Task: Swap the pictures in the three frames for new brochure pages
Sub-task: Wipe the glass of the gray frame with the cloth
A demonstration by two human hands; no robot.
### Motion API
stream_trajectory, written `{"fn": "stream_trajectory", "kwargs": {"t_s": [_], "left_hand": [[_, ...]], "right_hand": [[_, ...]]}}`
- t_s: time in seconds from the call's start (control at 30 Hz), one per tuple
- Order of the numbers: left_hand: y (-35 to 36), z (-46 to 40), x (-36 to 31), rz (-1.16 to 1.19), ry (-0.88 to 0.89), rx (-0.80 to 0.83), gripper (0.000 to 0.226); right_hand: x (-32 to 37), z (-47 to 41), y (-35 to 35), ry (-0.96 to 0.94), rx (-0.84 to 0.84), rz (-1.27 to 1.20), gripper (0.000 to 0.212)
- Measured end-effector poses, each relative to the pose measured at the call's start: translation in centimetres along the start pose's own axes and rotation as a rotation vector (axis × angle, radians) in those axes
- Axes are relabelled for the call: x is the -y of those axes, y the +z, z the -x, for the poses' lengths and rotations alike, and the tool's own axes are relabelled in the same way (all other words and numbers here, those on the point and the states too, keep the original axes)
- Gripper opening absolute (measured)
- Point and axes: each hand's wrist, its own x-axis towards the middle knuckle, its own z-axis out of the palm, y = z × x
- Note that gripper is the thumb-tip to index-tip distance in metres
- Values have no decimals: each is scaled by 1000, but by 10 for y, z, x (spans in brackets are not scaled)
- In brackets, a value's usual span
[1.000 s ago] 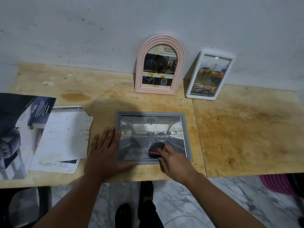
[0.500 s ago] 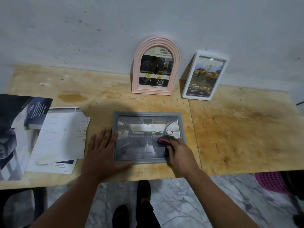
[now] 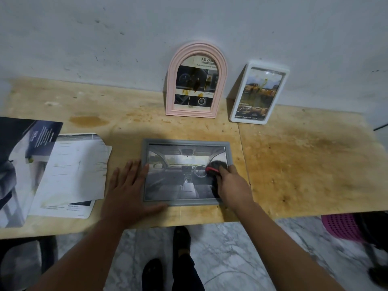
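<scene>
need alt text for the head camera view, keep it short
A person's right hand rubs a black cloth with a red edge over the glass of a grey rectangular picture frame lying flat on a stained wooden table, while the left hand presses flat on its left edge. An arched pink frame and a white frame lean on the wall behind; brochure pages lie left.

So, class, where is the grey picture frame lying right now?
In the head view the grey frame lies flat on the wooden table near its front edge, between the left hand and right hand, in front of the pink arched frame.
</scene>
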Motion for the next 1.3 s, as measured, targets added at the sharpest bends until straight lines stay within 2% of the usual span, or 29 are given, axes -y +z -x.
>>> {"fn": "stream_trajectory", "kwargs": {"t_s": [0.17, 0.27, 0.4, 0.53, 0.67, 0.83, 0.87, 0.93, 1.0, 1.07, 1.13, 1.3], "left_hand": [[0, -1, 2, -7, 7, 10, 131], [0, 0, 2, 3, 4, 8, 129], [0, 0, 3, 7, 0, 3, 130], [0, 0, 2, -1, 6, 5, 131], [2, -1, 3, -11, 15, 7, 131], [4, -1, 5, -9, 28, 4, 129], [4, -1, 5, -5, 29, 2, 129], [4, 0, 5, -1, 23, 4, 130], [2, 0, 5, -1, 13, 13, 131], [2, -1, 5, -4, 6, 17, 132], [1, -1, 4, -9, 8, 17, 133], [2, -2, 4, -26, 14, 22, 132]], "right_hand": [[-10, 49, 5, -60, 110, -51, 41], [-16, 29, -6, -40, 38, -214, 40], [-13, -8, -7, 40, -117, -200, 39], [34, -13, 14, 42, -53, -188, 43], [82, 15, 35, -127, -1, -179, 42], [90, 35, 27, -441, 178, -183, 41], [86, 30, 18, -439, 165, -229, 42], [66, 14, 0, -314, 53, -278, 43], [36, -1, -8, -97, -45, -183, 43], [23, 4, -2, 53, -24, -35, 39], [37, 24, 17, 28, -13, -4, 37], [106, 40, 42, -91, -57, -181, 39]]}}
